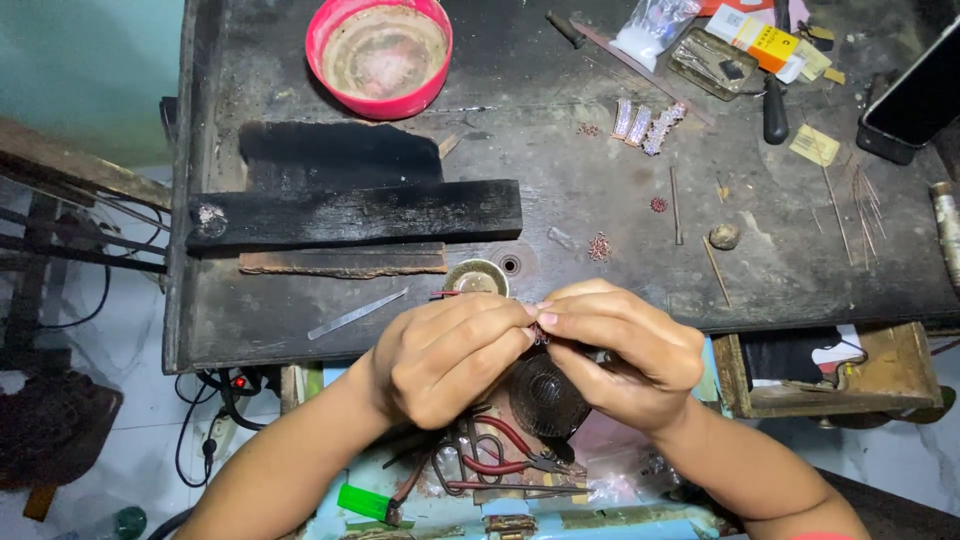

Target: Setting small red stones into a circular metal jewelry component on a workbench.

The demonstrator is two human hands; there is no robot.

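My left hand [450, 355] and my right hand [620, 350] meet at the near edge of a dark workbench [600, 190]. Their fingertips pinch a small dark reddish piece [540, 335] between them; most of it is hidden by the fingers. A thin red-handled tool [445, 294] sticks out to the left from behind my left hand. A small round metal dish [476, 277] sits just beyond my hands. Below them lies a dark round mesh piece [545, 395].
A red bowl [380, 55] stands at the back. A charred black block [350, 212] and a metal file [355, 314] lie left. Beaded strips [648, 125], small red rings [599, 246], thin wires [862, 205], a phone [915, 95], red pliers [500, 455] and a green lighter [365, 502] are around.
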